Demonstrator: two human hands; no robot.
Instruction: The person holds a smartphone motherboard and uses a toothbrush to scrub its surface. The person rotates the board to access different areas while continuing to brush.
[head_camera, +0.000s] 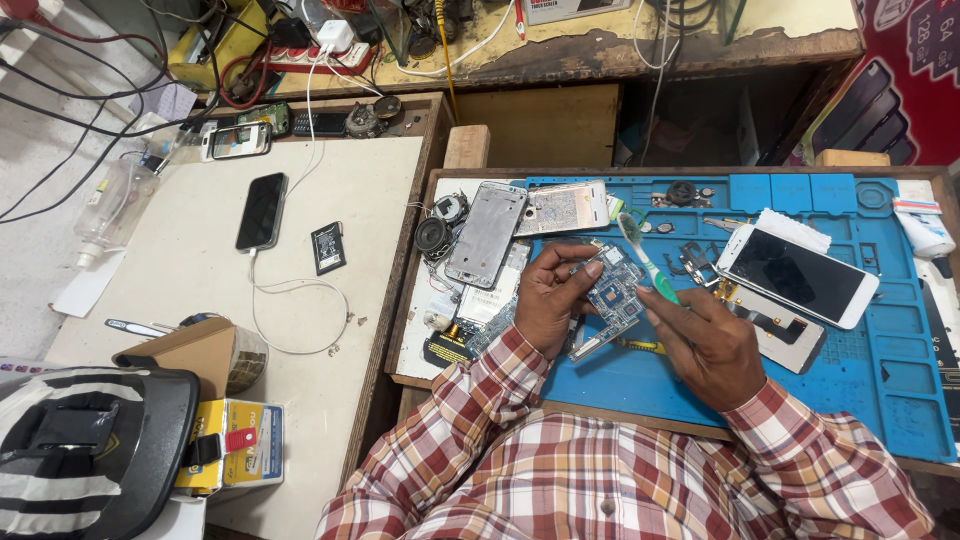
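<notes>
Blue phone circuit board (612, 292): held above the blue work mat (880, 380), tilted, component side up. Left hand (552, 300): fingers curled shut around the board's left edge, thumb on top. Right hand (705, 345): fingers closed on the handle of a green-and-white toothbrush (645, 258), whose bristle head stands just above the board's upper right corner. Step in hand, by judgement: brushing the board clean; a further stroke would call for a light, steady sweep with the board kept braced. On the mat: a white smartphone (797, 275) lying screen up to the right, a silver phone frame (486, 233) to the left, a second bare panel (567, 208) beside it, small round speakers (433, 236), loose screws and tweezers. Adjoining white table (190, 270): black phone (262, 210) on a white charging cable, a flat battery (327, 247), a clear bottle (113, 205), cardboard boxes. Behind: worn wooden shelf (600, 50) crowded with wires and a power strip. Both sleeves are plaid.
</notes>
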